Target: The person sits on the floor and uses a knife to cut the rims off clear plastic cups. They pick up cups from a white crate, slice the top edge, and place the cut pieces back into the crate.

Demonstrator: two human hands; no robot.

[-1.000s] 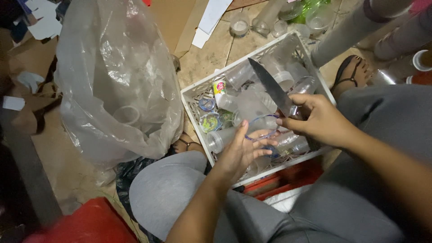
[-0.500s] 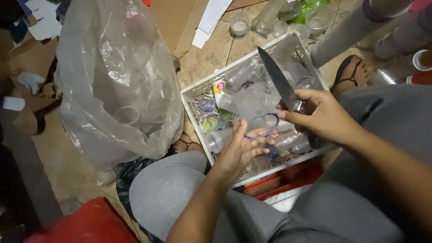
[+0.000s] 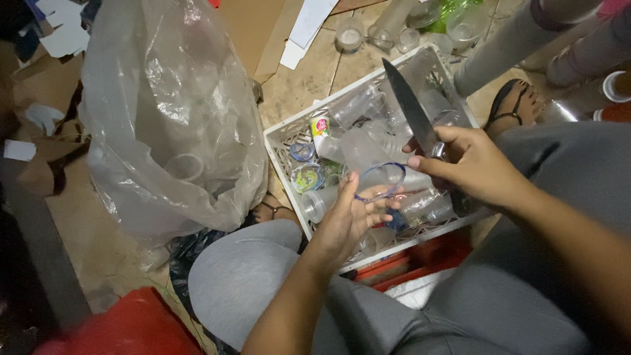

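Observation:
My left hand (image 3: 351, 220) holds a clear plastic cup (image 3: 380, 182) by its blue-edged rim, over a white crate (image 3: 279, 148). My right hand (image 3: 470, 167) grips the handle of a long dark-bladed knife (image 3: 409, 105), blade pointing up and away to the left, above the crate. The two hands are close together, the knife hand just right of the cup. The crate holds several clear plastic cups and small lidded containers.
A big clear plastic bag (image 3: 164, 112) with cups inside stands to the left. Cardboard and loose cups lie on the floor behind the crate. A red crate (image 3: 420, 263) sits under the white one. A sandalled foot (image 3: 509, 105) rests at the right.
My right hand has swung the knife so the blade stands more upright and farther back. My left hand has kept the cup in nearly the same place.

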